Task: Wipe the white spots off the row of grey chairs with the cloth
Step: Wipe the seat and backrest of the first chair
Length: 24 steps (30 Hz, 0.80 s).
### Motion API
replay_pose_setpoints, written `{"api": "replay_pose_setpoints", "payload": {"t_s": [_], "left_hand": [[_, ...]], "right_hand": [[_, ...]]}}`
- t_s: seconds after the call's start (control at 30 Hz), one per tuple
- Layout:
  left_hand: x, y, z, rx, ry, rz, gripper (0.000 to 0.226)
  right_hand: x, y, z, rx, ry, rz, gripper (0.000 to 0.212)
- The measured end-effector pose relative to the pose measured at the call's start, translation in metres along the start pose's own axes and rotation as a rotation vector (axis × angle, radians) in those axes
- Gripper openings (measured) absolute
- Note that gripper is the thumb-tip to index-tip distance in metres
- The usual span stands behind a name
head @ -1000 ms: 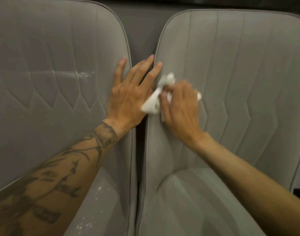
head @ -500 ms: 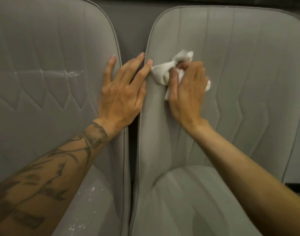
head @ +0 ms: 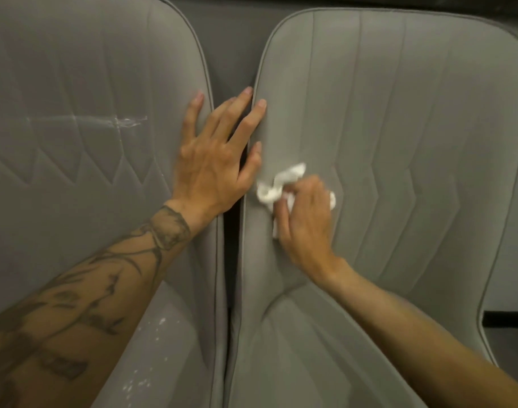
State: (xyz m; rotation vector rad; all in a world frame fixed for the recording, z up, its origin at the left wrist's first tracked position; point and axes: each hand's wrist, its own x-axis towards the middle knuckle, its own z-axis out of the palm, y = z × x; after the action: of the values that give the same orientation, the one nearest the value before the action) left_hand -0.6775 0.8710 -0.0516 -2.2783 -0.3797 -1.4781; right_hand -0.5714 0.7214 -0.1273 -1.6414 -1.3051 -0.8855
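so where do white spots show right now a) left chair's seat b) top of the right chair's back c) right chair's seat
a: white specks dot the left chair's seat; the right chair, where the right hand rubs the cloth, shows none.

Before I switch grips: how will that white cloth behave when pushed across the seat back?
Probably floppy and light: the cloth is crumpled in loose folds under the right hand. Likely bunches rather than slides flat, as ends poke out unevenly. The chair back looks matte, so it may drag.
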Motion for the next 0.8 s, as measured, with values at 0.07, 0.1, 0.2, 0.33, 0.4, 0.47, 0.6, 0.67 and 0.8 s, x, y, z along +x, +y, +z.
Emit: {"api": "replay_pose_setpoints", "payload": {"t_s": [0.07, 0.1, 0.2, 0.33, 0.4, 0.47, 0.6, 0.67, 0.8], "left_hand": [[0.000, 0.001, -0.001, -0.003, -0.004, -0.002, 0.055], [0.000, 0.001, -0.001, -0.006, -0.007, -0.001, 0.055], [-0.001, 0.000, 0.001, -0.001, -0.002, 0.010, 0.054], [-0.001, 0.000, 0.002, 0.018, 0.011, 0.008, 0.055], [-0.001, 0.001, 0.001, 0.021, 0.016, 0.010, 0.054], [-0.001, 0.001, 0.000, 0.017, 0.012, 0.009, 0.053], [-0.001, 0.001, 0.000, 0.018, -0.009, 0.003, 0.054], [-0.001, 0.001, 0.001, 0.023, -0.012, 0.004, 0.054], [-0.001, 0.001, 0.001, 0.026, -0.003, 0.007, 0.054]], "right_hand": [[0.000, 0.012, -0.008, -0.067, -0.067, -0.076, 0.011], [0.019, 0.019, -0.009, -0.118, -0.036, -0.056, 0.017], [0.077, 0.032, -0.008, -0.194, 0.171, 0.120, 0.027], [0.030, 0.010, 0.006, -0.014, 0.147, 0.150, 0.015], [-0.015, -0.006, 0.009, 0.099, 0.048, 0.181, 0.013], [-0.041, -0.012, 0.009, 0.165, -0.036, 0.216, 0.011], [-0.027, -0.003, 0.006, 0.093, 0.015, 0.262, 0.011], [-0.025, -0.012, 0.010, 0.128, 0.078, 0.378, 0.013], [-0.082, -0.047, 0.004, 0.269, -0.195, 0.346, 0.007]]}}
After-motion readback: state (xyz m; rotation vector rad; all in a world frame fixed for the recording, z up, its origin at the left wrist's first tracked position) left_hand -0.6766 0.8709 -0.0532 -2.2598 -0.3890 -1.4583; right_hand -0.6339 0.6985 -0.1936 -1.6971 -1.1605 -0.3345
